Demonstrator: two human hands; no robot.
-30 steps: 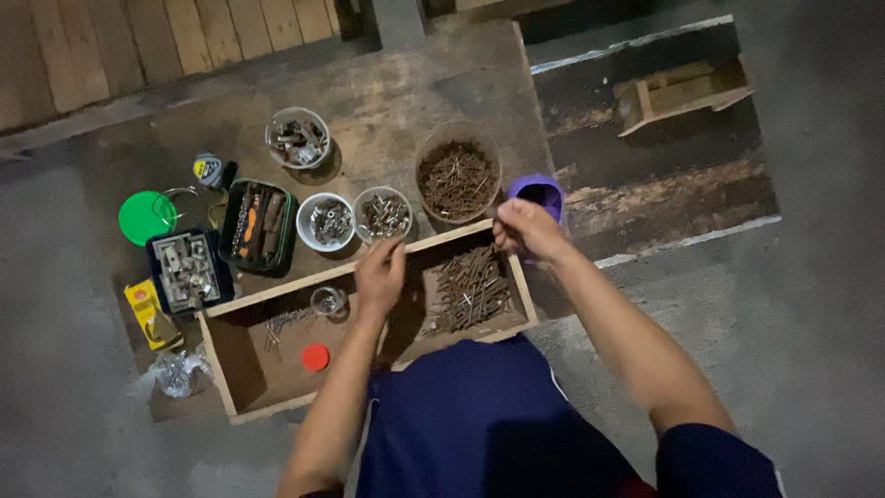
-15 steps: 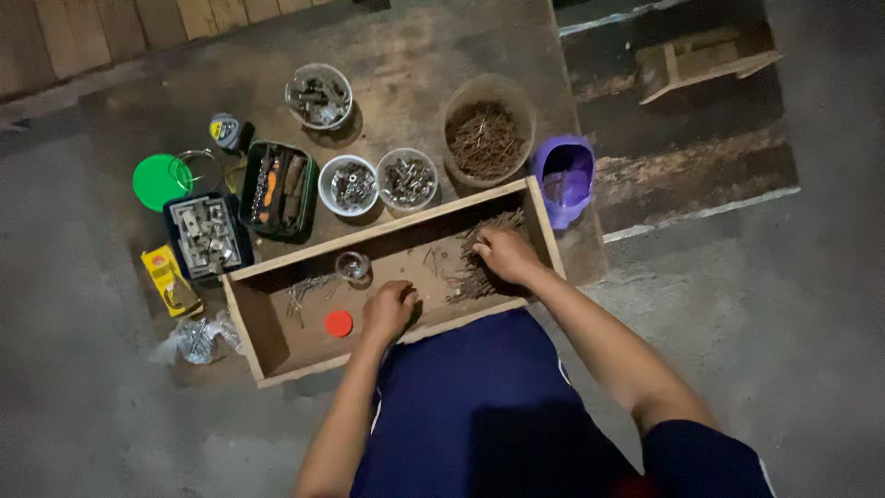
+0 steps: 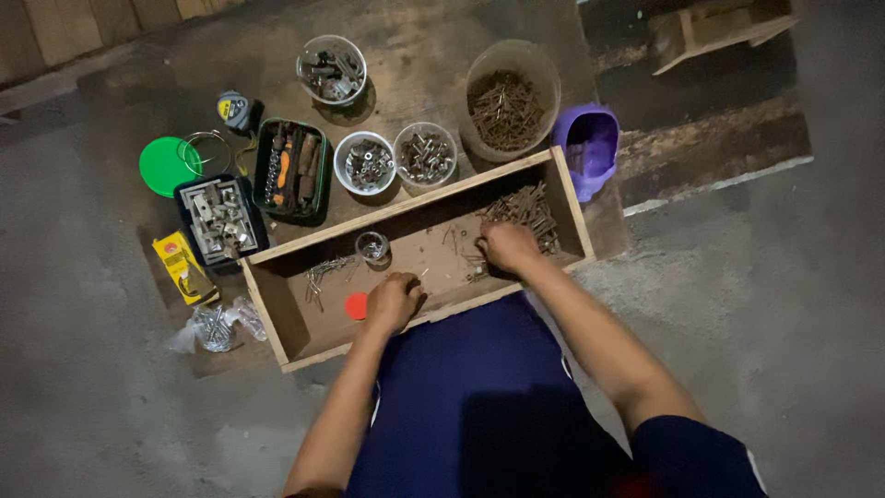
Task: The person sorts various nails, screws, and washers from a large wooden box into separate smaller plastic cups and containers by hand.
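Note:
A shallow wooden box (image 3: 295, 346) lies on the floor in front of my knees. My right hand (image 3: 507, 247) is inside its right half, fingers curled down into a pile of rusty nails (image 3: 533, 205). My left hand (image 3: 392, 301) rests as a loose fist on the box floor near the middle, right beside a red cap (image 3: 354, 306). A small clear jar (image 3: 371, 245) and a thin scatter of nails (image 3: 323, 271) lie in the box's left half. Whether the left hand holds anything is hidden.
Beyond the box stand a large tub of brown nails (image 3: 510, 92), a purple cup (image 3: 590, 146), small bowls of metal parts (image 3: 367, 164), a green tool tin (image 3: 293, 171), a blue parts tray (image 3: 219, 217), a green lid (image 3: 166, 164) and a tape measure (image 3: 234, 109).
My right hand came down from beside the purple cup into the nail pile. My left hand dropped from the box's far rim to the box floor by the red cap.

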